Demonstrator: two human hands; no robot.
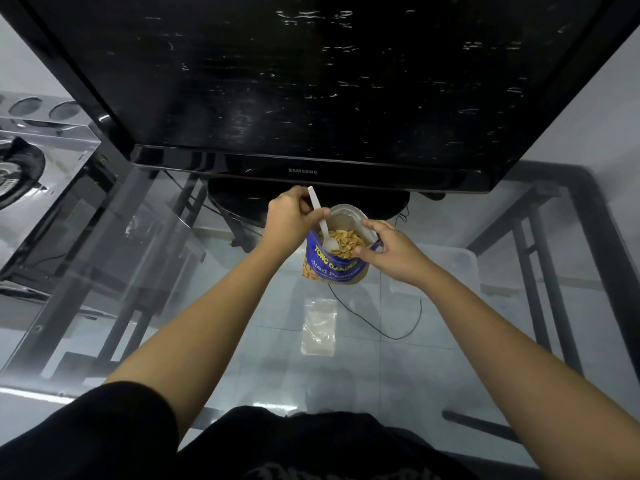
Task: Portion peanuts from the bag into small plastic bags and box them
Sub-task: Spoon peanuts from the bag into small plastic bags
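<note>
A blue peanut bag [332,266] stands open on the glass table [214,341], with peanuts [346,242] showing in its mouth. My left hand [292,216] grips a white plastic spoon [322,221] whose bowl rests in the peanuts. My right hand [391,252] pinches the bag's right rim and holds it open. A small clear plastic bag [319,327] lies flat on the glass, nearer to me than the peanut bag. A translucent plastic box [446,271] sits to the right, partly hidden behind my right hand and wrist.
A large black television [301,81] stands on its round base [249,199] just behind the peanut bag. A gas stove [20,168] sits at the far left. A black cable [398,327] shows below the glass.
</note>
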